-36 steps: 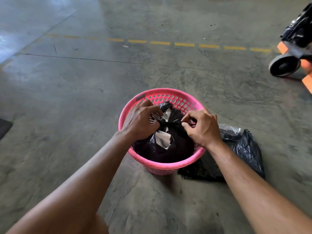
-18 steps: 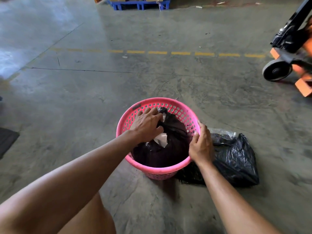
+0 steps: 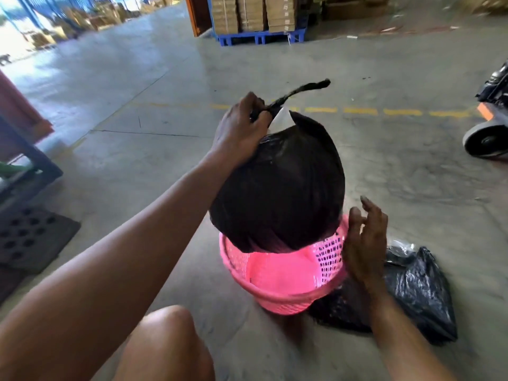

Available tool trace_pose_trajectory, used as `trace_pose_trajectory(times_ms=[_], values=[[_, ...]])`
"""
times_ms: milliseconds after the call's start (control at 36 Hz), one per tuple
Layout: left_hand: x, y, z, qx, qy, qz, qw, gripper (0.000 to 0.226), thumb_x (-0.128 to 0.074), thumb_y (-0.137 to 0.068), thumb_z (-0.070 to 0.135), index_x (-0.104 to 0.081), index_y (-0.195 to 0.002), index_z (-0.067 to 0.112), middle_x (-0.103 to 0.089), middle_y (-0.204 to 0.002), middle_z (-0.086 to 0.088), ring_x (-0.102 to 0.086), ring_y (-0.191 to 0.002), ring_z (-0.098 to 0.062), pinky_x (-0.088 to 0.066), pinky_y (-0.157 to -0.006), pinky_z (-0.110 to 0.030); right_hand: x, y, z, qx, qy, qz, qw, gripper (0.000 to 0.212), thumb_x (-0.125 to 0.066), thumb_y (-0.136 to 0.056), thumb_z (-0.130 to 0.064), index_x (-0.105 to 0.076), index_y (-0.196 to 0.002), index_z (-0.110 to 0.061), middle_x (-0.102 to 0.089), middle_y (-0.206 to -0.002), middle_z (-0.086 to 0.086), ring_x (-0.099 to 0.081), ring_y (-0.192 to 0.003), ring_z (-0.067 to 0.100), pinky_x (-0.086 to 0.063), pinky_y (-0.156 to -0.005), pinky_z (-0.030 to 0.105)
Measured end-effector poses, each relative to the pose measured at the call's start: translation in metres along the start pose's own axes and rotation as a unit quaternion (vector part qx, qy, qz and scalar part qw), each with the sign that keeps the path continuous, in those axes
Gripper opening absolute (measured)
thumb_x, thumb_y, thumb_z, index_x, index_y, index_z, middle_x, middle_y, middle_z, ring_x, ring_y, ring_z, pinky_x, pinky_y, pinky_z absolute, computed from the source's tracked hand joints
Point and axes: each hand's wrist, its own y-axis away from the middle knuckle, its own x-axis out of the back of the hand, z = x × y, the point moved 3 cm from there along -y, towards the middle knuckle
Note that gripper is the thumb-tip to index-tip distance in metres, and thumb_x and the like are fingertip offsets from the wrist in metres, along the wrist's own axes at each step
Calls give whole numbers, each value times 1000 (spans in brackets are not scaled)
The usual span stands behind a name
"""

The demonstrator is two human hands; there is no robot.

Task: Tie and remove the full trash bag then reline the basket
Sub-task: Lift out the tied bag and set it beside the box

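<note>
A full black trash bag [image 3: 277, 193] hangs in the air above the pink perforated basket [image 3: 283, 279], its bottom just over the rim. My left hand [image 3: 242, 127] grips the bag's twisted neck at the top, and a loose black tail sticks out to the right. A bit of white shows at the neck. My right hand [image 3: 362, 243] rests against the basket's right rim with its fingers spread, holding nothing. The basket's pink inside looks bare. Another black bag [image 3: 412, 292] lies crumpled on the floor right of the basket.
Bare concrete floor all around, with a dashed yellow line [image 3: 384, 111] beyond. A pallet truck wheel [image 3: 486, 140] stands at the right edge. Dark mats and a frame [image 3: 30, 232] sit at left. Stacked cartons on a blue pallet [image 3: 261, 35] are far back. My knee [image 3: 167, 342] is below.
My left hand has lifted the tied bag up out of the basket. My right hand let go of the bag's neck and moved to the basket's right rim. The view tilted up.
</note>
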Motion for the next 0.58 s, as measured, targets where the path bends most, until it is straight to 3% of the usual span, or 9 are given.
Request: trace_pose_trajectory(times_ms=[83,139,222,306,361,472,583], values=[[45,-15,16,-24,13,37,999,39,-45,-80,36,-64,-102,10,-64,-101,-10,-61,-106,-32,-36,-75,-31,-4,-18,-55,75,-78,-42,993,63,-42,-97,-60,-43,-149,-25,-59,-137,5,-61,-112,13,-51,-97,44],[70,-23,19,-23,26,53,998,31,-45,-80,36,-60,-98,15,-63,-101,-8,-62,-107,-32,-43,-80,-34,-14,-26,-85,111,-108,-88,984,75,-50,-91,-67,-38,-153,-25,-57,-142,3,-60,-124,20,-49,-103,47],[110,-28,9,-17,50,105,993,41,-49,-77,42,-65,-101,13,-69,-111,-16,-65,-107,-34,-53,-91,-42,-41,-32,-125,143,-99,-144,974,98,-57,-79,-79,-30,-157,-27,-48,-151,1,-57,-130,23,-47,-107,49],[144,-24,-13,10,35,138,990,31,-53,-82,36,-66,-105,20,-59,-121,-12,-60,-99,-19,-46,-89,-27,-75,-29,-152,174,-79,-209,959,117,-67,-66,-83,-20,-160,-31,-42,-155,-1,-53,-135,20,-46,-109,49],[167,-17,-38,20,7,156,988,25,-57,-89,29,-66,-110,20,-52,-120,-7,-56,-98,-15,-43,-87,-24,-106,-20,-167,185,-68,-250,948,126,-75,-59,-81,-14,-160,-36,-41,-155,-3,-54,-134,20,-47,-108,50],[203,5,-103,72,-18,168,983,22,-59,-92,30,-65,-113,24,-45,-119,-4,-61,-104,-23,-49,-97,-31,-173,10,-194,185,-26,-325,927,136,-80,-50,-81,-4,-157,-48,-48,-153,-2,-61,-127,27,-54,-98,52],[243,38,-187,140,-30,211,967,17,-62,-92,29,-65,-108,25,-52,-118,-10,-54,-87,-13,-52,-87,-27,-254,58,-209,176,-10,-408,896,135,-81,-48,-81,-5,-155,-50,-50,-153,-2,-64,-124,26,-56,-95,51]])
